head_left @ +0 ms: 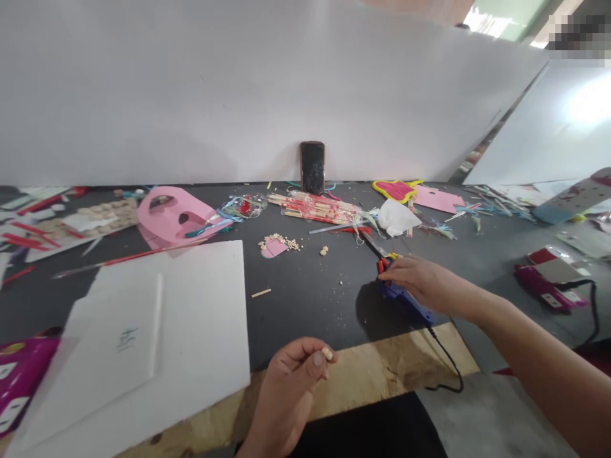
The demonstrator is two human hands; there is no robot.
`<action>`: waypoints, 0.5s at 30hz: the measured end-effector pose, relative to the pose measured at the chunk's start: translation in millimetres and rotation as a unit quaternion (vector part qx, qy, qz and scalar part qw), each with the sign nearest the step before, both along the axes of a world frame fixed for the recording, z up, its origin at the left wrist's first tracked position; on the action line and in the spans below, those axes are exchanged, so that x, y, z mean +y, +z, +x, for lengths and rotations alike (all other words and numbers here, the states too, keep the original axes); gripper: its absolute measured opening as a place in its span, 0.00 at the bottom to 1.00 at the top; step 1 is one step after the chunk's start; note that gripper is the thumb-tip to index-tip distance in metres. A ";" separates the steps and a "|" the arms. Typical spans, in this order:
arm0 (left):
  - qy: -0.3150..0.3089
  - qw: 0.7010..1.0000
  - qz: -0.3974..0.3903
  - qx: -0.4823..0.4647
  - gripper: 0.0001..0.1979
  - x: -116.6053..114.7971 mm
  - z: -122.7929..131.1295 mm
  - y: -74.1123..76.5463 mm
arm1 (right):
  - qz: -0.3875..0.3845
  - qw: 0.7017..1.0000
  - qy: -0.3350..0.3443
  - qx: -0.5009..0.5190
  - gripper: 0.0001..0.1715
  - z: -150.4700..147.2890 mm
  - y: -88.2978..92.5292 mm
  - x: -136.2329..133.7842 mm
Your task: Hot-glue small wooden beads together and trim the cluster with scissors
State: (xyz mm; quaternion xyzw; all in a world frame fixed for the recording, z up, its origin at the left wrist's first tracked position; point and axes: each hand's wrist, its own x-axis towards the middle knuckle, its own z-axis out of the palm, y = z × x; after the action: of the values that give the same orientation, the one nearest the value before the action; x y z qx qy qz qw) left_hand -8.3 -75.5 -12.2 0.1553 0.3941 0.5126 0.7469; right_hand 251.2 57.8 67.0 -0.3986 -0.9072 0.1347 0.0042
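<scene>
A pale, knobbly piece (327, 353) is pinched by the left hand (296, 378) between thumb and fingers; a blue corded tool (407, 303) on the table (300, 315) is partly covered by the outstretched right hand (417, 277), its grip unclear

I see soft, greyish light here; strong glare (594, 102) whitens the right panel (539, 137), and a dark shadow (366, 312) lies beside the right hand (415, 278). The far upper right seems perhaps slightly blurred.
</scene>
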 end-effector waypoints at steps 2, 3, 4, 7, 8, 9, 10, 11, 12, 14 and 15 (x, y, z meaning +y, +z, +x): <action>-0.002 1.000 0.001 0.001 0.14 -0.2 -0.1 -0.1 | -0.007 1.000 0.011 -0.011 0.19 0.7 -6.8 5.5; -0.001 1.000 0.001 0.001 0.14 -0.3 -0.1 0.0 | -0.011 1.000 0.014 -0.014 0.17 0.4 -8.8 7.2; 0.000 1.000 0.000 0.000 0.14 -0.5 -0.2 0.1 | -0.014 1.000 0.017 -0.015 0.16 -0.2 -9.9 8.2; 0.004 1.000 0.000 -0.006 0.14 -1.1 -0.7 0.3 | -0.019 1.000 0.016 -0.012 0.16 -3.9 -10.1 7.8; 0.004 1.000 0.002 -0.008 0.14 -1.2 -0.8 0.3 | -0.017 1.000 0.010 -0.008 0.16 -4.9 -9.5 6.6; 0.004 1.000 0.003 -0.009 0.14 -1.2 -0.9 0.2 | -0.012 1.000 -0.001 -0.004 0.16 -5.3 -8.7 5.0; 0.004 1.000 0.004 -0.009 0.14 -1.1 -0.9 0.3 | -0.004 1.000 -0.018 0.001 0.16 -4.8 -7.6 3.0; 0.004 1.000 0.003 -0.009 0.14 -0.9 -0.9 0.4 | 0.007 0.999 -0.041 0.007 0.15 -3.3 -6.3 0.4; 0.004 1.000 0.001 -0.008 0.14 -0.7 -0.7 0.6 | 0.020 0.997 -0.069 0.013 0.15 -0.7 -4.7 -2.6; 0.002 1.000 -0.005 -0.007 0.15 -0.4 -0.3 1.1 | 0.052 0.990 -0.131 0.027 0.13 7.4 -0.5 -10.1; 0.003 1.000 -0.007 -0.007 0.15 -0.4 -0.2 1.5 | 0.069 0.984 -0.161 0.035 0.12 12.5 2.1 -14.4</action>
State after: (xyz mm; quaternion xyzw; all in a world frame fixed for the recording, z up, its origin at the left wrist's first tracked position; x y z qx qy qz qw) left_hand -8.4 -75.9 -10.8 0.1454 0.3927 0.5128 0.7495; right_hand 263.8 43.5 69.1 -0.5331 -0.8377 0.0832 0.0846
